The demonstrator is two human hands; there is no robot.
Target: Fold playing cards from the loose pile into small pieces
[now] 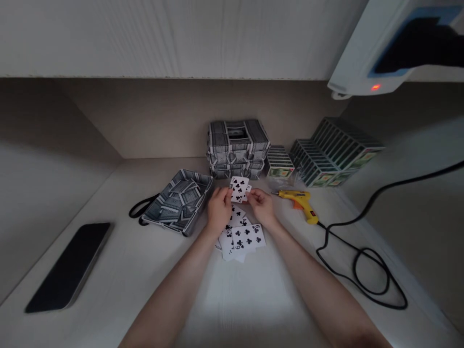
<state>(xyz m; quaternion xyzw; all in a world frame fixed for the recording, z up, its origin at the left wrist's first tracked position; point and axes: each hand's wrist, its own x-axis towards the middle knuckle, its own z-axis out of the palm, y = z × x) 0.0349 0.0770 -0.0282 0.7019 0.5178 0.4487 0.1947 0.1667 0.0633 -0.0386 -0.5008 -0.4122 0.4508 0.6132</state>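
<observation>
Between my two hands are playing cards, with a seven of clubs (239,187) in front and another card partly behind it at the right. My left hand (219,209) is closed on the cards' left edge. The fingers of my right hand (262,207) pinch the right side, where the rear card's edge peeks out. Below the hands lies a loose heap of face-up cards, a six of clubs (248,238) on top. Left of my left hand sits an open box covered in patterned cards (181,202), with folded card pieces inside.
Behind the hands are stacked card-covered boxes (237,145). Card decks (280,162) and more stacked decks (337,150) stand at the back right. A yellow glue gun (300,200) with a looping black cable (358,251) lies right; a phone (68,267) lies left. A power strip (366,58) hangs overhead.
</observation>
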